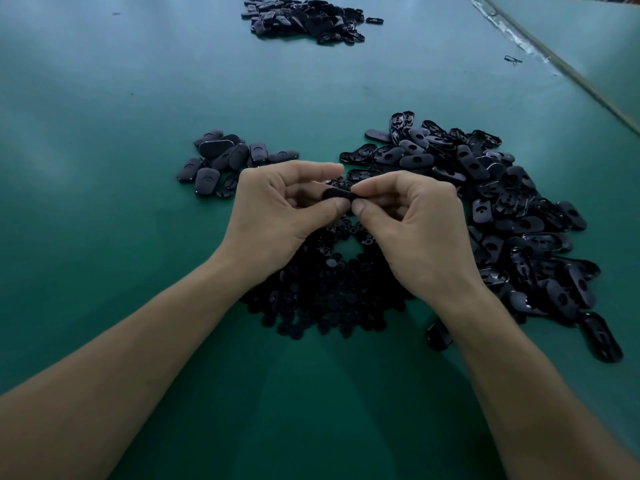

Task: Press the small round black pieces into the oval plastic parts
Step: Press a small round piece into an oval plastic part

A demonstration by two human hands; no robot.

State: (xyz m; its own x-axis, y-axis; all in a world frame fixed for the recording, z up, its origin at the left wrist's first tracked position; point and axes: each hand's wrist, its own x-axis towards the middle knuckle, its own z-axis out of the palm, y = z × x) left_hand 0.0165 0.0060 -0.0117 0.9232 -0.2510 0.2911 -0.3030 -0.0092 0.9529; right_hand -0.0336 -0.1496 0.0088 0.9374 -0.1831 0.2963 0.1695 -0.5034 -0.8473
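Observation:
My left hand [277, 216] and my right hand [412, 226] meet above the green table, both pinching one black oval plastic part [337, 194] between thumbs and fingers. Whether a round piece sits in it is hidden by my fingertips. Below my hands lies a heap of small round black pieces [325, 292]. A big pile of oval parts with open holes [512, 216] spreads to the right.
A small group of oval parts [225, 161] lies to the left behind my left hand. Another pile of black parts [304, 19] sits at the far end of the green table [104, 168]. A seam strip [554, 60] runs diagonally at the right.

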